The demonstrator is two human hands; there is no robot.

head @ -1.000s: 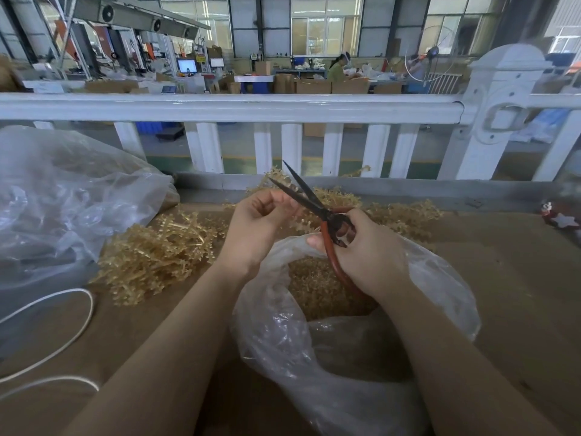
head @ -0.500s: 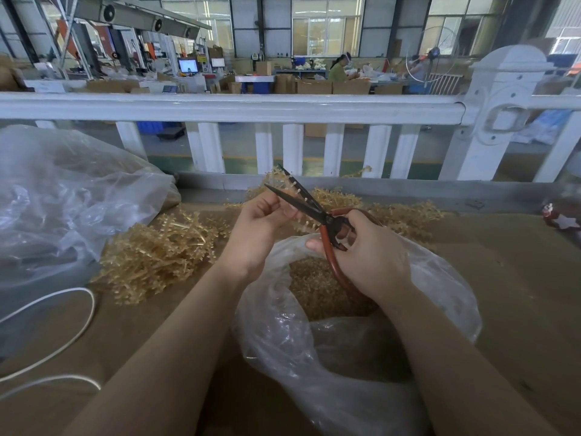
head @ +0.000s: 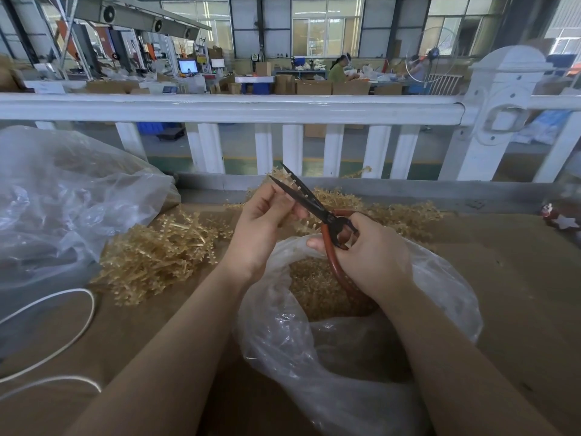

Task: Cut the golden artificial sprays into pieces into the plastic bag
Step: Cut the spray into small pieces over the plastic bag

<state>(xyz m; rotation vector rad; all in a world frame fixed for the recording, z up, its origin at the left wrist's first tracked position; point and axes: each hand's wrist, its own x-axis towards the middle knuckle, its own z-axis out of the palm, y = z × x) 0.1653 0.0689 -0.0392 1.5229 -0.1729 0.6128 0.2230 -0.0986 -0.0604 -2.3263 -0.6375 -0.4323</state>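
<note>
My left hand (head: 262, 226) pinches a small golden spray piece (head: 290, 184) up between the blades of the scissors (head: 309, 204). Gripping the red handles is my right hand (head: 372, 251), and the dark blades stand slightly apart, pointing up and to the left. Both hands hover over the open clear plastic bag (head: 355, 350), which holds a heap of cut golden pieces (head: 311, 284). A pile of uncut golden sprays (head: 160, 253) lies on the brown table to the left, and more golden sprays (head: 402, 215) lie behind my right hand.
A large crumpled clear bag (head: 66, 202) fills the left side. A white cord (head: 50, 341) loops near the table's front left. A white railing (head: 232, 108) runs across behind the table. A small red and white ornament (head: 562, 217) lies at the far right.
The scissor blades have narrowed from wide apart to nearly closed around the spray piece. Both hands stay in about the same place above the bag.
</note>
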